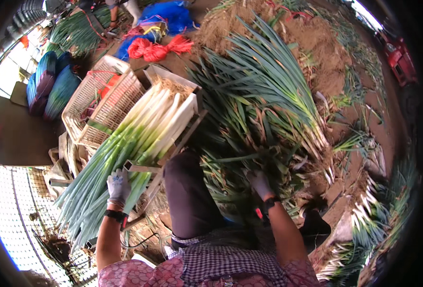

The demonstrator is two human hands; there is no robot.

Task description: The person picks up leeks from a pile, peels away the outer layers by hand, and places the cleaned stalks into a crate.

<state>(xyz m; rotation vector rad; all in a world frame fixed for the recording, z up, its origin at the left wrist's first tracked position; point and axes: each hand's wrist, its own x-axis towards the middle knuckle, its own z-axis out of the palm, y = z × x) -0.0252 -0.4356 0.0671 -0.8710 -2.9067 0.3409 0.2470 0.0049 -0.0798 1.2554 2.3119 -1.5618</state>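
Observation:
A thick bundle of long green onions (151,122) lies slantwise on a metal rack (192,107), white root ends at the far side, green leaves toward me. My left hand (119,185), in a pale glove, rests on the leaves beside the end of a square metal bar (142,168), its fingers stretched out. On the right, my right hand (259,184), also gloved, reaches down at loose leaves (235,170) on the ground; its fingertips are blurred and partly hidden. Beyond it lies a large pile of untrimmed green onions (278,91), roots toward the right.
A cream plastic basket (99,100) stands left of the rack. Red twine (159,48) and blue netting (173,16) lie at the back, near another person's hand and leg. Blue-wrapped bundles (58,86) are at far left; more green onions (369,215) lie at lower right. My knee (190,196) is between my hands.

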